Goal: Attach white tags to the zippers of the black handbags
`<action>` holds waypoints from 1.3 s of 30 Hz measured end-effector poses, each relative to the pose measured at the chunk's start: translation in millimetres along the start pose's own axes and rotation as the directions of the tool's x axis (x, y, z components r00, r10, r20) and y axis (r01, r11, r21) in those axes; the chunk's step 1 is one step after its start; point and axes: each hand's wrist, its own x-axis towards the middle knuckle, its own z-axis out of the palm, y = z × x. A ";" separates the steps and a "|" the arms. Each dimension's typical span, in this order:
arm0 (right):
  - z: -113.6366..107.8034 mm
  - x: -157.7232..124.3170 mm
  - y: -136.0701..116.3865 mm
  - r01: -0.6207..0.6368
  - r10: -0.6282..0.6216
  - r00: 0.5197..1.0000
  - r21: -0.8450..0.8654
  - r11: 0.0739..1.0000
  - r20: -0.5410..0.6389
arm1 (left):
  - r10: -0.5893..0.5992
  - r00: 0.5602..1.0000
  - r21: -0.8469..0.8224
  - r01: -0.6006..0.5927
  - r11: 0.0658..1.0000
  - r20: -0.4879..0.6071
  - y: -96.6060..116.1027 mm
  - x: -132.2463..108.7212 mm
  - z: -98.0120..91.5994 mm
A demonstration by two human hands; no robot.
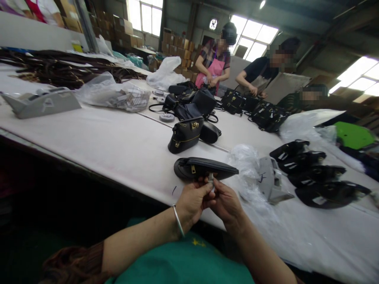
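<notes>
While your left hand (pixel 189 202) and right hand (pixel 229 202) together pinch small pale piece (pixel 211 182), smooth black bag (pixel 207 166), tapered, gold zip pull (pixel 193 169) showing, lies just beyond them on flat white table (pixel 118 142); crinkled clear plastic (pixel 244 165) heaped to its right.

Into a handbag workshop now, factory-style: black handbags (pixel 186 135) crowd a long white worktable (pixel 97 136), dark straps (pixel 59 67) heap at far left, a pink-aproned co-worker (pixel 217 67) stands busy, cardboard cartons (pixel 177 45) stack near bright windows (pixel 151 17).
</notes>
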 end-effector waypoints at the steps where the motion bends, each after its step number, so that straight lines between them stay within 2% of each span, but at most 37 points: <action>1: 0.6 -0.1 0.6 0.019 -0.019 1.000 -0.019 1.000 -0.005 | 0.016 1.000 0.022 -0.016 1.000 -0.006 -0.9 0.6 0.1; 8: 7.7 -7.6 -2.3 -0.008 0.015 0.999 -0.141 0.990 0.049 | 0.261 0.965 0.258 -0.242 0.935 -0.042 -10.8 5.0 -3.3; 12: 8.5 -11.7 -3.9 0.111 -0.102 0.993 -0.201 0.973 0.054 | 0.350 0.937 0.356 -0.325 0.876 -0.008 -13.4 6.7 -7.0; 16: 9.6 -10.6 -3.1 0.194 -0.202 0.979 -0.304 0.933 0.005 | 0.402 0.915 0.392 -0.376 0.839 0.018 -13.7 5.6 -7.7; 19: 13.0 -7.9 -1.3 0.213 -0.239 0.971 -0.356 0.910 -0.029 | 0.430 0.902 0.411 -0.403 0.818 0.030 -14.4 6.5 -9.2; 23: 18.9 -4.2 3.5 0.198 -0.239 0.967 -0.321 0.926 -0.092 | 0.463 0.885 0.452 -0.430 0.781 0.042 -16.3 11.6 -12.6; 27: 19.1 -1.0 8.0 0.244 -0.296 0.949 -0.341 0.908 -0.109 | 0.472 0.880 0.469 -0.443 0.764 0.062 -14.9 15.5 -14.4; 29: 14.7 0.0 8.6 0.273 -0.316 0.947 -0.358 0.893 -0.067 | 0.463 0.882 0.468 -0.445 0.764 0.084 -12.7 16.7 -16.8; 32: 2.2 -0.7 7.8 0.265 -0.281 0.960 -0.348 0.899 0.003 | 0.425 0.897 0.460 -0.429 0.777 0.118 -9.7 17.9 -25.2; 36: -17.7 -5.5 7.8 0.213 -0.248 0.968 -0.415 0.885 -0.033 | 0.369 0.921 0.498 -0.378 0.780 0.122 -7.7 16.2 -37.4; 39: -24.8 -6.3 7.9 0.222 -0.288 0.955 -0.469 0.855 -0.072 | 0.389 0.910 0.550 -0.399 0.734 0.141 -4.0 16.1 -38.6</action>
